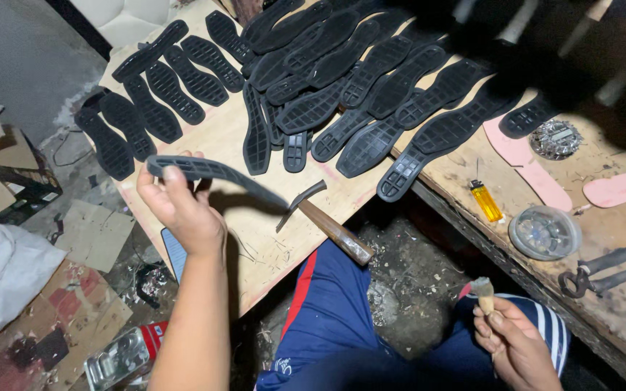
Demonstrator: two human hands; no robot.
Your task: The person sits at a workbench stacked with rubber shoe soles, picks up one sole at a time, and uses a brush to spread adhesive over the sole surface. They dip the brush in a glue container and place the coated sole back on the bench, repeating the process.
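Blurred dark mass (545, 43) over soles (371, 80)

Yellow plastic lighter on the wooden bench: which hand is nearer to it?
Right. The right hand, gripping a small brush, sits below the yellow plastic lighter, apart from it. The left hand holds a black rubber sole far to the lighter's left.

floor (400, 282): dirt, littered | cardboard (96, 232) scraps left | wooden bench (255, 253) | wall (23, 58) grey | light dim
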